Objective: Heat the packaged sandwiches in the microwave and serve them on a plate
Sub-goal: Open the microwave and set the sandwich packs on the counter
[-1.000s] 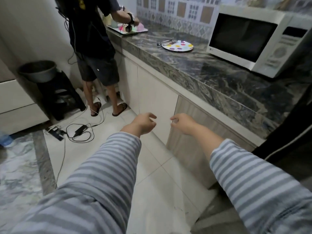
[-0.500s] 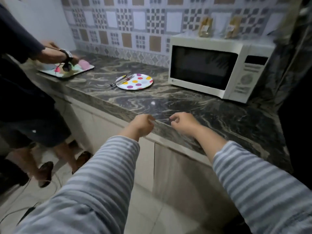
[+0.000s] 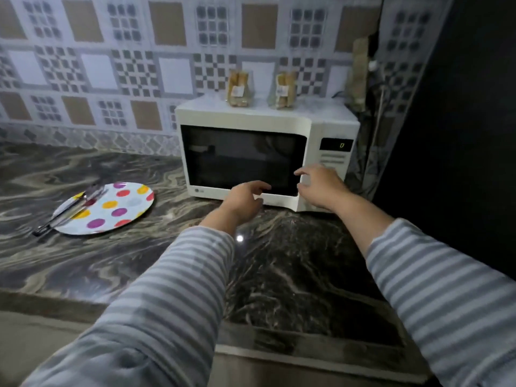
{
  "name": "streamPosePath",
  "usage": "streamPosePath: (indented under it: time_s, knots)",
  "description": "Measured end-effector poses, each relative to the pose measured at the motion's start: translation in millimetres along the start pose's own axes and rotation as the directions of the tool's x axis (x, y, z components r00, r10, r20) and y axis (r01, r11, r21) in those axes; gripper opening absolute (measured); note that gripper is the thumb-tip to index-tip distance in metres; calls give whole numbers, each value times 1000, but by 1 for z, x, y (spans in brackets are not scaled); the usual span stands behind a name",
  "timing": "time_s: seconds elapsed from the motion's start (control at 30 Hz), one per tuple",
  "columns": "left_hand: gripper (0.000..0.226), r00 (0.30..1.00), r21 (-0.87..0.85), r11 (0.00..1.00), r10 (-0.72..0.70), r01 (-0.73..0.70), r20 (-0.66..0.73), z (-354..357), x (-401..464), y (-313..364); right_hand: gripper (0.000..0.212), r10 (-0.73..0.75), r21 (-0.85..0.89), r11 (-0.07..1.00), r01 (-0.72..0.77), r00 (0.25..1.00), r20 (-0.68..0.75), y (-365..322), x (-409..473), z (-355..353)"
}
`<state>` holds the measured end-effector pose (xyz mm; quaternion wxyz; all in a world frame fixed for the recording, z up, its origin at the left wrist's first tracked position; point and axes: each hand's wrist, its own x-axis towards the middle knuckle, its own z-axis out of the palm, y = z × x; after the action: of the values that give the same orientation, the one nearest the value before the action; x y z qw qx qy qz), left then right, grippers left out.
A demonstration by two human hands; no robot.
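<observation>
A white microwave (image 3: 251,118) stands on the marble counter with its dark door closed and its display reading 0. Two packaged sandwiches stand upright on its top, one on the left (image 3: 238,88) and one on the right (image 3: 284,90). A polka-dot plate (image 3: 117,210) lies left of the microwave. My left hand (image 3: 245,198) hovers open before the door's lower edge, holding nothing. My right hand (image 3: 321,187) is open with fingers spread at the door's right side, beside the control panel.
Cutlery (image 3: 71,209) rests across the plate's left rim. A dark tall surface (image 3: 452,135) rises right of the microwave, with cables (image 3: 374,88) in the gap behind. The marble counter (image 3: 293,261) stretches toward me, and a patterned tiled wall backs it.
My view has swung from the floor and another person up to the microwave. Both hands have moved forward over the counter to the microwave door and their fingers have spread.
</observation>
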<state>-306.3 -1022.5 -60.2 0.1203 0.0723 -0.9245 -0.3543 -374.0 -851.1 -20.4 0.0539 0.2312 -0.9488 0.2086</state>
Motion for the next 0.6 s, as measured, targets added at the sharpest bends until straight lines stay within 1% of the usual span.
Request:
streamPosePath:
  time_s: [0.1, 0.2, 0.27, 0.33, 0.47, 0.6]
  knots:
    - [50, 993, -24, 995, 100, -101, -56, 20, 41, 20, 47, -31, -106, 994, 17, 992, -123, 20, 32, -23]
    - [61, 972, -110, 971, 200, -214, -125, 42, 71, 38, 57, -69, -182, 983, 31, 976, -204, 35, 59, -38]
    - [68, 951, -156, 944, 266, -290, -160, 55, 84, 45, 62, -76, -230, 973, 23, 971, -226, 43, 72, -42]
    - [73, 928, -172, 919, 322, -354, -188, 67, 95, 47, 67, -90, -319, 948, 7, 965, -247, 50, 82, -42]
    - [79, 883, -135, 884, 411, -447, -226, 82, 113, 47, 73, -168, -490, 871, 25, 954, -249, 62, 96, -40]
    - [87, 845, -96, 858, 469, -505, -256, 87, 126, 48, 74, -234, -558, 827, 68, 944, -232, 68, 107, -36]
